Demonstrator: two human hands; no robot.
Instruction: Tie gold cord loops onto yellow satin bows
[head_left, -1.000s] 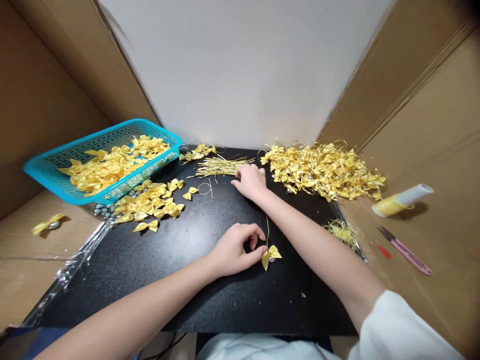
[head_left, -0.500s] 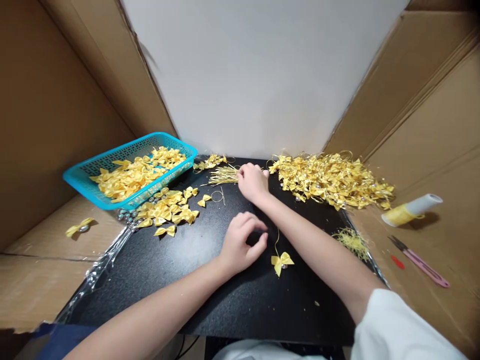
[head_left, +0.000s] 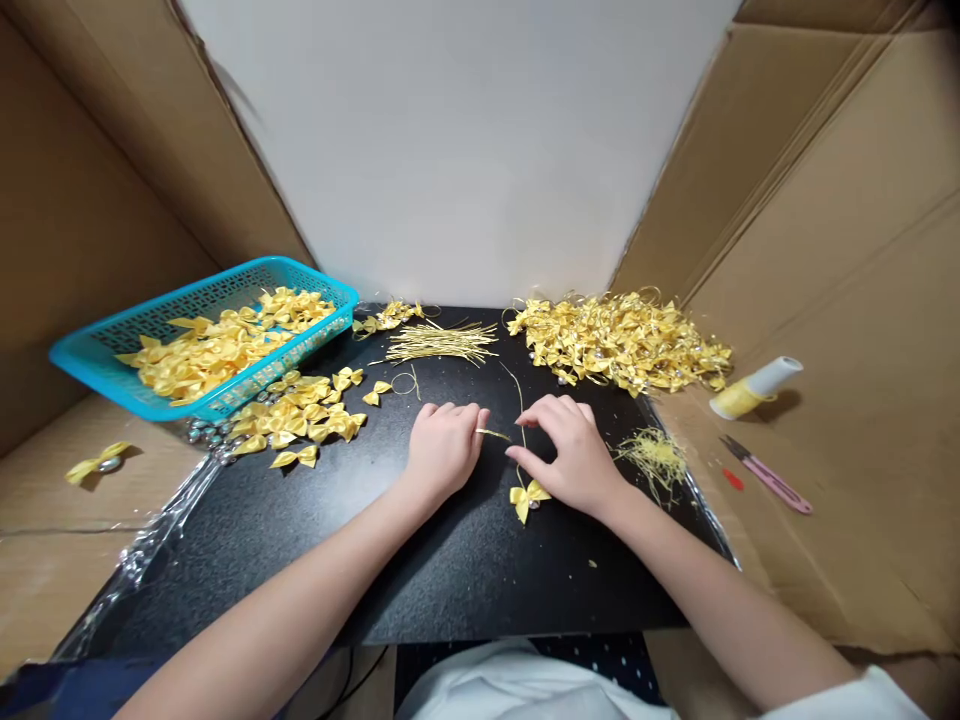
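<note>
My left hand [head_left: 446, 450] is closed, with a short piece of gold cord [head_left: 493, 434] sticking out of its fist to the right. Close by, my right hand [head_left: 574, 458] has thumb and index finger apart, and nothing shows gripped between them. A yellow ribbon bow [head_left: 519, 503] with a small silver bell [head_left: 534, 504] lies just below the right fingertips. Its thin gold cord [head_left: 520, 395] runs up past those fingertips. Farther back lies a bundle of cut gold cords [head_left: 442, 342].
A blue basket [head_left: 90, 350] of yellow bows stands at left, beside loose bows [head_left: 300, 410] and silver bells [head_left: 206, 436]. Finished-looking bows [head_left: 622, 340] pile up back right. Cord scraps [head_left: 656, 458], pink thread snips [head_left: 772, 482] and a cord-wound tube [head_left: 757, 388] are at right.
My right hand has come back from the cord bundle toward me, beside the bow. My left hand has closed on a piece of gold cord. The view has shifted to the right.
</note>
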